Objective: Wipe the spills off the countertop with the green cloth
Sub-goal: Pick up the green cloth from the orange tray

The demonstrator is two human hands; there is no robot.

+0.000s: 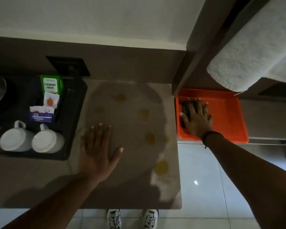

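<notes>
Several yellow spills (161, 167) dot the beige countertop (132, 192), with others near its middle (143, 114) and back (119, 97). My left hand (97, 151) lies flat on the countertop, fingers spread, left of the spills. My right hand (196, 118) reaches into an orange tray (228, 123) to the right of the counter and rests with spread fingers on a dark ribbed cloth (186, 107). The cloth is mostly hidden under the hand and its colour is hard to tell in the dim light.
A black tray (73, 103) on the left holds two upside-down white mugs (16, 138) and tea and sugar sachets (51, 85). A grey towel (254, 50) hangs at the upper right. White floor tiles and my shoes (132, 219) show below.
</notes>
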